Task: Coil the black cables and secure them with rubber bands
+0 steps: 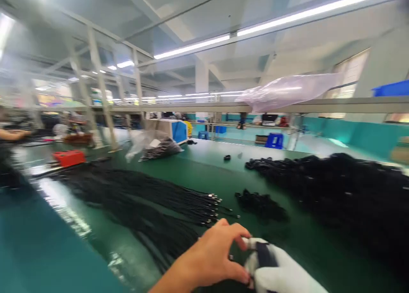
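Low in the head view, my bare left hand (212, 254) is curled, its thumb and index finger bent toward my right hand. My right hand (277, 269) wears a white glove with dark patches, and its fingers are bent in. The fingertips of both hands meet; whatever is between them is too small and blurred to make out. Left of my hands, long black cords (153, 195) with shiny metal ends lie across the green table (204, 165). Just beyond my hands is a small heap of black cords (262, 205).
A large black pile (345, 186) covers the right side. Farther back lie a clear plastic bag (159, 148) with dark contents and a white-and-blue box (171, 130). A red box (69, 157) stands left, near another person's arm (14, 134). A shelf bar (198, 108) crosses above.
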Demonstrator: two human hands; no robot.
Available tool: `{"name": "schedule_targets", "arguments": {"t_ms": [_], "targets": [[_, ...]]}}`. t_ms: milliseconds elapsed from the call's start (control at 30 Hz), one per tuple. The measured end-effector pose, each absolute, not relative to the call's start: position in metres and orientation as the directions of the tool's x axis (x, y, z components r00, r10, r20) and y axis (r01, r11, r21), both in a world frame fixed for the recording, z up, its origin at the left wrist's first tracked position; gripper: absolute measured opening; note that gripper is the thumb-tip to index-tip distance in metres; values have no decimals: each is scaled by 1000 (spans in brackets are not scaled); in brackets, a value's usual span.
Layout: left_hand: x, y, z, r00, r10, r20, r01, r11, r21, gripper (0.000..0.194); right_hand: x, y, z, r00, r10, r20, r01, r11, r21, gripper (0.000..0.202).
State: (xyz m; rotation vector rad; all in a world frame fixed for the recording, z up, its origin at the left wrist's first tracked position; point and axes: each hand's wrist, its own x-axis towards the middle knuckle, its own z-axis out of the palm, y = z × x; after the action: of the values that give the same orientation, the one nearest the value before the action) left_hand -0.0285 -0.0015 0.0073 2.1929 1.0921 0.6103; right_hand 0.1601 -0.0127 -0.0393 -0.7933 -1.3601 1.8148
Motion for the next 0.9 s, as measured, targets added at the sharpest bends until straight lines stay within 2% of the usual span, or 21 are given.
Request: {"name": "schedule_targets", "arguments": {"t_ms": [33, 67, 167, 267, 333, 400, 467, 567, 600, 667, 733, 767, 833, 900], "targets": [[-29, 1, 9, 547, 830, 106, 536, -445, 717, 53, 157, -11, -39, -596, 802, -47, -185, -194, -963, 50], [-29, 3, 10, 548, 833, 79, 536, -422, 731, 56, 155, -9, -40, -569, 821, -40, -181, -173, -968, 55], [-20, 3, 11, 562, 827, 1, 591, -403, 699, 61, 152, -1, -48, -419, 907, 37, -17, 32, -999, 60], [-3, -6, 15, 585, 809, -48, 710, -484, 512, 55, 152, 6, -57, -307, 939, 158, 141, 209, -968, 49], [7, -7, 20, 595, 798, -96, 773, -535, 341, 53, 149, 11, -64, -286, 945, 161, 178, 217, -960, 39], [10, -1, 23, 568, 811, -137, 813, -528, 245, 54, 143, 13, -69, -255, 958, 131, 183, 180, -966, 36], [5, 11, 24, 560, 802, -205, 812, -484, 325, 51, 139, 12, -68, -202, 974, 103, 190, 143, -971, 38], [-9, 27, 16, 632, 729, -263, 686, -368, 628, 24, 143, 3, -55, -151, 988, 22, 221, 55, -974, 37], [-11, 30, 11, 632, 733, -253, 657, -333, 677, 20, 146, -1, -49, -172, 985, -16, 198, 19, -980, 36], [-13, 28, 1, 571, 792, -214, 678, -308, 667, 21, 152, -8, -38, -306, 952, -35, 36, -25, -999, 36], [-10, 22, -6, 512, 830, -220, 728, -285, 623, 18, 157, -12, -34, -454, 889, 69, -261, -59, -964, 41], [-9, 18, -7, 497, 831, -250, 725, -239, 646, 17, 158, -12, -35, -496, 858, 136, -401, -87, -912, 43], [-7, 12, -3, 489, 823, -291, 600, -75, 796, 12, 159, -11, -41, -549, 807, 216, -560, -163, -812, 45], [-7, 9, 5, 483, 836, -261, 320, 109, 941, 13, 158, -8, -48, -604, 761, 236, -588, -226, -776, 47]]}}
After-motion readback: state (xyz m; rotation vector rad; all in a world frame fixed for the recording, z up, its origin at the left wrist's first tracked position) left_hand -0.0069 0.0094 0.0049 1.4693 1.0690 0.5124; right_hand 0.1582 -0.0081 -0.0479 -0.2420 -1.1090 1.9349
